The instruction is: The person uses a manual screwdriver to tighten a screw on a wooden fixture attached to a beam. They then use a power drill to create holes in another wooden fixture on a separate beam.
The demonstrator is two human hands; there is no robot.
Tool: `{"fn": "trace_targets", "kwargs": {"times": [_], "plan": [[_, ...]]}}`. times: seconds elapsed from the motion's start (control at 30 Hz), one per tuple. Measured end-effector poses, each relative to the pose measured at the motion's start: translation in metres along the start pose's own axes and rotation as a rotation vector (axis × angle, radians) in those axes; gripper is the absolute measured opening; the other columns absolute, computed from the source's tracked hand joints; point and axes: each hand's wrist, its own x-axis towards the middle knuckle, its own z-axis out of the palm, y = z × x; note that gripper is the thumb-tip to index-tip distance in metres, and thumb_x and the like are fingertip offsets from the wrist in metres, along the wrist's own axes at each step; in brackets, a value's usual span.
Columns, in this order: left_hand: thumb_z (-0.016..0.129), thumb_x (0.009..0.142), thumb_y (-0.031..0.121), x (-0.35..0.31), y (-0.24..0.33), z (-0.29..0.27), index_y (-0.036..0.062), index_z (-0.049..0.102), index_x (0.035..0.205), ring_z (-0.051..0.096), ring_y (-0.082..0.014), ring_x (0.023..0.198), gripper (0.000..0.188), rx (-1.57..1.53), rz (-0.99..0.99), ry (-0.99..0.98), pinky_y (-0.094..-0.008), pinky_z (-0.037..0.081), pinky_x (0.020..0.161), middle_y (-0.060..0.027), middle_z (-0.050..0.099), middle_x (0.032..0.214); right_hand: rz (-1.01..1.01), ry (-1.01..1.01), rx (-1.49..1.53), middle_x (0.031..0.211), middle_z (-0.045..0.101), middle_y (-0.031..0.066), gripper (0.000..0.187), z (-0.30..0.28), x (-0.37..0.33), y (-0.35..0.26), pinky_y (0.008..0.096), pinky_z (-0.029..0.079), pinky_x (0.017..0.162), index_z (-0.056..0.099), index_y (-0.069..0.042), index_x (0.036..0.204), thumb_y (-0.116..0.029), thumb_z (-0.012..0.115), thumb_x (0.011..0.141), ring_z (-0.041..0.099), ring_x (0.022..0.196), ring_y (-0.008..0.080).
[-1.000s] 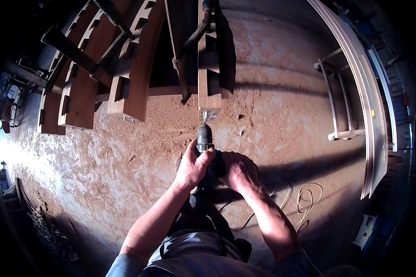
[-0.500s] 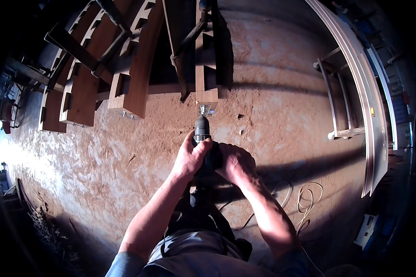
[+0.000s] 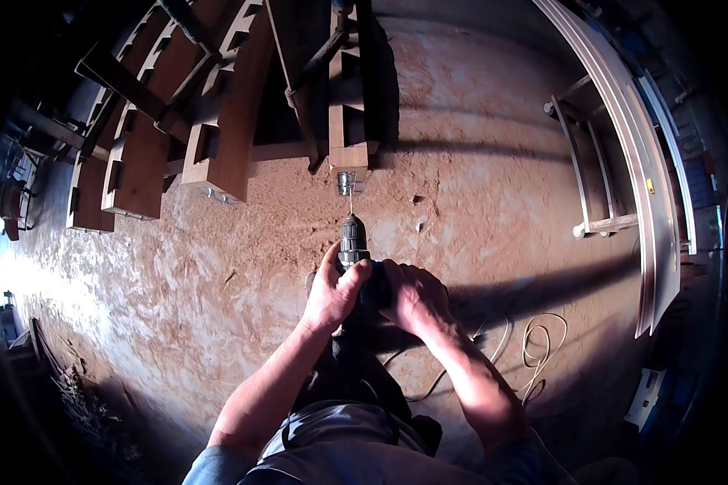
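Both of my hands hold a power drill (image 3: 353, 234), its chuck pointing away from me. My left hand (image 3: 334, 287) wraps the front of the body just behind the chuck. My right hand (image 3: 416, 297) grips the rear of the drill, whose dark body is partly hidden between the hands. From the chuck a thin bit (image 3: 351, 202) reaches toward a metal bracket (image 3: 346, 183) on the end of a notched wooden beam (image 3: 349, 158). Whether the bit's tip touches the bracket I cannot tell.
Several more notched beams (image 3: 222, 166) lie to the left, with dark metal clamps (image 3: 125, 85) across them. A wheeled metal frame (image 3: 598, 174) and long pale boards (image 3: 651, 210) stand at the right. A cable (image 3: 534, 352) coils on the dusty floor (image 3: 178, 275) at lower right.
The drill has drawn back from the beam's end, and the thin bit now shows between chuck and bracket. The beams sit slightly farther left and higher in the view.
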Motion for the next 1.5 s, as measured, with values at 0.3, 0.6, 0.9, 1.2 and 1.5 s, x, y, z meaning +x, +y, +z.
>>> {"fn": "trace_targets", "kwargs": {"times": [0.3, 0.6, 0.9, 1.2, 1.5], "plan": [[0.076, 0.087, 0.032, 0.004, 0.007, 0.004, -0.0067, 0.033, 0.143, 0.056, -0.012, 0.093, 0.081, 0.009, -0.007, 0.012, -0.0279, 0.049, 0.085, -0.0054, 0.057, 0.106, -0.002, -0.028, 0.007, 0.092, 0.067, 0.0119, 0.057, -0.003, 0.004, 0.003, 0.0433, 0.055, 0.076, 0.054, -0.008, 0.109, -0.019, 0.086, 0.064, 0.067, 0.088, 0.0326], [0.076, 0.088, 0.033, 0.006, 0.013, 0.007, -0.0065, 0.033, 0.143, 0.056, -0.0118, 0.095, 0.08, -0.002, -0.019, 0.02, -0.0276, 0.049, 0.087, -0.0052, 0.058, 0.107, -0.09, 0.05, -0.014, 0.086, 0.067, 0.014, 0.053, -0.003, 0.009, 0.009, 0.0434, 0.056, 0.067, 0.055, -0.007, 0.105, -0.043, 0.081, 0.075, 0.068, 0.081, 0.0333], [0.076, 0.088, 0.032, 0.009, 0.006, 0.003, -0.0082, 0.027, 0.146, 0.056, -0.0117, 0.096, 0.086, -0.008, -0.032, 0.0, -0.027, 0.049, 0.088, -0.0056, 0.057, 0.109, -0.002, -0.026, 0.013, 0.089, 0.068, 0.0129, 0.048, -0.009, 0.011, 0.004, 0.0441, 0.055, 0.075, 0.055, -0.008, 0.104, -0.019, 0.083, 0.067, 0.067, 0.086, 0.0329], [0.078, 0.086, 0.036, 0.01, 0.001, 0.0, -0.0104, 0.025, 0.147, 0.056, -0.0122, 0.099, 0.092, 0.01, -0.026, 0.012, -0.0276, 0.048, 0.09, -0.0068, 0.057, 0.111, -0.003, -0.017, 0.011, 0.086, 0.068, 0.0132, 0.047, -0.008, 0.011, 0.005, 0.0443, 0.055, 0.074, 0.056, -0.008, 0.103, -0.02, 0.083, 0.067, 0.067, 0.083, 0.0335], [0.077, 0.086, 0.037, 0.01, 0.003, -0.001, -0.0096, 0.031, 0.145, 0.055, -0.0124, 0.099, 0.088, 0.066, -0.036, 0.022, -0.0284, 0.047, 0.091, -0.0067, 0.057, 0.111, -0.084, 0.004, -0.025, 0.084, 0.066, 0.0133, 0.047, -0.008, 0.012, 0.008, 0.0429, 0.055, 0.067, 0.054, -0.007, 0.103, -0.035, 0.079, 0.076, 0.068, 0.08, 0.0326]]}}
